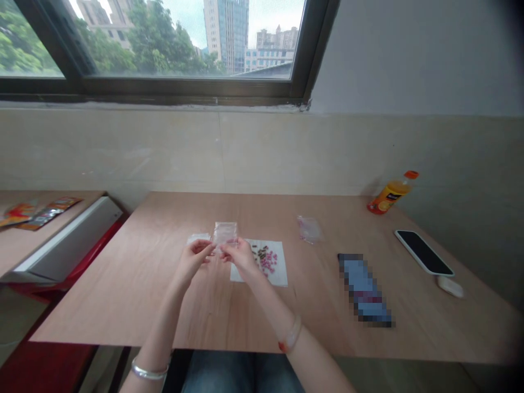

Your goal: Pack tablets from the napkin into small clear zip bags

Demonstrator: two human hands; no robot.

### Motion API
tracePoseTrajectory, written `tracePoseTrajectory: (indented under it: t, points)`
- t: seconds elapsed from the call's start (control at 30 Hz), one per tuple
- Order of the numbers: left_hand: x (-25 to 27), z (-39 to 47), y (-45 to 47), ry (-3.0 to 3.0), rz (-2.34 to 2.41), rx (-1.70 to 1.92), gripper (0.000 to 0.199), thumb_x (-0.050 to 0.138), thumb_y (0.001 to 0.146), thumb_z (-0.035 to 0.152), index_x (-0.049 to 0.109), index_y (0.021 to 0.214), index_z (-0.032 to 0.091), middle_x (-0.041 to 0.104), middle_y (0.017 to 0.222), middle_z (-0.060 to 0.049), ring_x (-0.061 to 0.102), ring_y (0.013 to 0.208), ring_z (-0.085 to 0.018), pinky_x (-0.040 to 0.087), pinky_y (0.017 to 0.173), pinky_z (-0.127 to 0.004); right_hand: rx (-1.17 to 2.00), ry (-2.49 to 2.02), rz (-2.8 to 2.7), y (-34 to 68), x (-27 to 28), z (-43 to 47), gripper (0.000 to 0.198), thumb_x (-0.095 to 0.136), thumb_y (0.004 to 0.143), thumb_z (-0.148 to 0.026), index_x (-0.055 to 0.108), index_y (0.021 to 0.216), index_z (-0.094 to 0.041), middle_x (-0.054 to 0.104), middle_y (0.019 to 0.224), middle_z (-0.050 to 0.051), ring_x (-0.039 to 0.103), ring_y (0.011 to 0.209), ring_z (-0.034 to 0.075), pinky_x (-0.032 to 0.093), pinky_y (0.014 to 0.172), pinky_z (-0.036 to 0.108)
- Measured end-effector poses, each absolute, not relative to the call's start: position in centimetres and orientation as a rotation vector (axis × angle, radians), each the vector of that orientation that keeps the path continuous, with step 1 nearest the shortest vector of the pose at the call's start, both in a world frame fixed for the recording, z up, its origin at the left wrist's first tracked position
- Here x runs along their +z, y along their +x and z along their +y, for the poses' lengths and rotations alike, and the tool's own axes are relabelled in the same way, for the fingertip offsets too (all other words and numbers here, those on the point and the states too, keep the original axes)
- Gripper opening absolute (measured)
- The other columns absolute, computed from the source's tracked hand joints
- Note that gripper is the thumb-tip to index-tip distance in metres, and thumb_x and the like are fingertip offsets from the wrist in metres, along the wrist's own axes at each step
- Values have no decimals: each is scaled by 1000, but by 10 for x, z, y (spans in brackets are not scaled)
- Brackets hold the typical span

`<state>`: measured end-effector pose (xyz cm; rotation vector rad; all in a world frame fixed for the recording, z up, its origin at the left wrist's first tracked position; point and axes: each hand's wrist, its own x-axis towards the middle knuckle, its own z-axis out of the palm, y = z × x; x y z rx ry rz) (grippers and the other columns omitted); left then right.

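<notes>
Over the table, a small clear plastic bag (pixel 225 231) is raised between my two hands. My left hand (pixel 197 255) is closed, its fingertips pinched at the bag's lower left edge. On the other side, my right hand (pixel 240 257) pinches the lower right part with thumb and fingers. Behind my left hand lies another clear plastic bag (pixel 198 238), partly covered by the fingers. A white sheet of paper (pixel 280 278) rests under and beside my right hand. Small pink pieces (pixel 268 260) and dark green pieces (pixel 261 252) are scattered on it; my hand and wrist hide some of the sheet.
Farther right sits a crumpled clear bag (pixel 310 230). A pixelated phone (pixel 365 292), a white-edged phone (pixel 424 252) and a white case (pixel 450 286) lie on the table (pixel 123 295). An orange drink bottle (pixel 391 195) stands near the wall. Snack packets (pixel 51 213) are far left.
</notes>
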<state>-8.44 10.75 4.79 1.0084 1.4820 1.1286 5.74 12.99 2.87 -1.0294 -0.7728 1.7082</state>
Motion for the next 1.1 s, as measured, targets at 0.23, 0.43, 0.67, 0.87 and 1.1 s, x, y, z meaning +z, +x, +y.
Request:
tracePoseTrajectory:
  t: [0.23,0.43,0.67,0.87,1.1]
  points:
    - [29,116,-139,1076,1720,1202,46,77,56,39,55,89,16,66,61,0,63,57,-17,45,53,-24,996,-1461,-1509,2,27,128,64,62,77,-18,38,136,-13,49,135,21,52,122,31,46,95,44]
    - [-4,119,-160,1457,2386,775,48,64,70,28,53,114,12,66,103,-18,65,96,-34,51,81,-46,713,-1340,-2311,-2,8,101,38,37,94,-22,60,122,-12,49,140,15,37,136,29,26,112,46]
    - [-24,119,-142,2079,2064,610,48,31,89,16,48,134,17,47,144,-12,37,138,-25,29,112,-47,584,-1267,-2424,0,-5,100,46,36,95,-30,51,133,-8,50,140,15,36,135,28,20,114,45]
    - [-31,111,-146,2221,2198,154,51,24,95,24,37,145,21,36,151,-7,29,142,-26,14,115,-53,594,-1282,-2456,1,-2,101,44,41,93,-31,53,131,-12,49,142,12,35,136,26,19,115,44]
    - [-26,111,-140,2192,2271,-25,50,24,97,29,33,146,23,32,153,-5,29,141,-27,10,115,-56,717,-1263,-2394,18,7,129,38,35,96,-24,60,122,-17,60,130,11,46,129,22,30,108,40]
